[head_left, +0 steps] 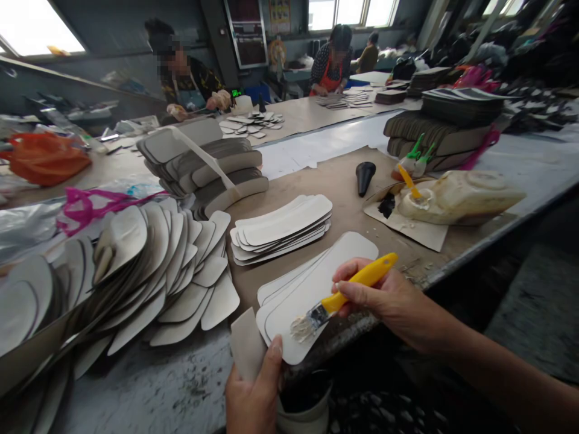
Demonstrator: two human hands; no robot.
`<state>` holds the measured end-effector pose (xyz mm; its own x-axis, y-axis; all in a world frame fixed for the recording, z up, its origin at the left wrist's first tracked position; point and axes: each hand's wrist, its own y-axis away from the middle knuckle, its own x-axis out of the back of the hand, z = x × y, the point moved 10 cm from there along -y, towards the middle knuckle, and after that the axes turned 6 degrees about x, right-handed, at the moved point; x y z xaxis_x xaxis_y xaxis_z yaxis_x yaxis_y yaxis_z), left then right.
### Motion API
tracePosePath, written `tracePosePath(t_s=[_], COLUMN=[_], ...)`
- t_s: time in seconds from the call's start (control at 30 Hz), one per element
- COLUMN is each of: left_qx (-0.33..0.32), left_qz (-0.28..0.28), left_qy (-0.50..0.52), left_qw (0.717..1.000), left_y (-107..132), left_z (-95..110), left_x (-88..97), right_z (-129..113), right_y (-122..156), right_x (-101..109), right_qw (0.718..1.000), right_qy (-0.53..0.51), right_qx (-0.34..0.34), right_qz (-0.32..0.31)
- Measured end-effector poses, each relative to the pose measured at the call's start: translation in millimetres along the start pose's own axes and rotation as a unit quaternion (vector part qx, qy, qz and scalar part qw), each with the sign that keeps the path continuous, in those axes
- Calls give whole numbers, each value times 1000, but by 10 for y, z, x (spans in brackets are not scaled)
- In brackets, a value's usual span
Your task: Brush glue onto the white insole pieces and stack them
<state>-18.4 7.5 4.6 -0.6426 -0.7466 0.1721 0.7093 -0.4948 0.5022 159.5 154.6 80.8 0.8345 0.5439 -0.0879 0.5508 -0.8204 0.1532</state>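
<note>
My right hand (384, 295) is closed around a yellow-handled brush (344, 294), whose bristles rest on a white elongated cut piece (312, 283) lying on top of a small pile at the table's front edge. My left hand (253, 392) pinches a smaller grey-white piece (246, 343) just left of that pile, thumb on top. A neat stack of the same white pieces (283, 226) lies behind it. A large fanned heap of white rounded pieces (149, 265) spreads to the left.
A pot (307, 404) sits below the table edge under my hands. A whitish glue jug (461, 196) and a black cone (364, 176) lie at right. Grey stacks (217, 169) stand behind. Other people work at far tables.
</note>
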Motion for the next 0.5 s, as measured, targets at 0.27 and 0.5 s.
tracePosePath(t_s=[0.27, 0.5], left_qx=[0, 31], left_qz=[11, 16], left_qy=[1, -18], left_qw=[1000, 999], left_y=[-35, -87], left_z=[-14, -71], left_x=[35, 60], right_z=[-163, -381], right_y=[-63, 87], right_x=[246, 170], right_qw=[951, 947], right_qy=[278, 273], right_qx=[111, 128], right_qz=[73, 111])
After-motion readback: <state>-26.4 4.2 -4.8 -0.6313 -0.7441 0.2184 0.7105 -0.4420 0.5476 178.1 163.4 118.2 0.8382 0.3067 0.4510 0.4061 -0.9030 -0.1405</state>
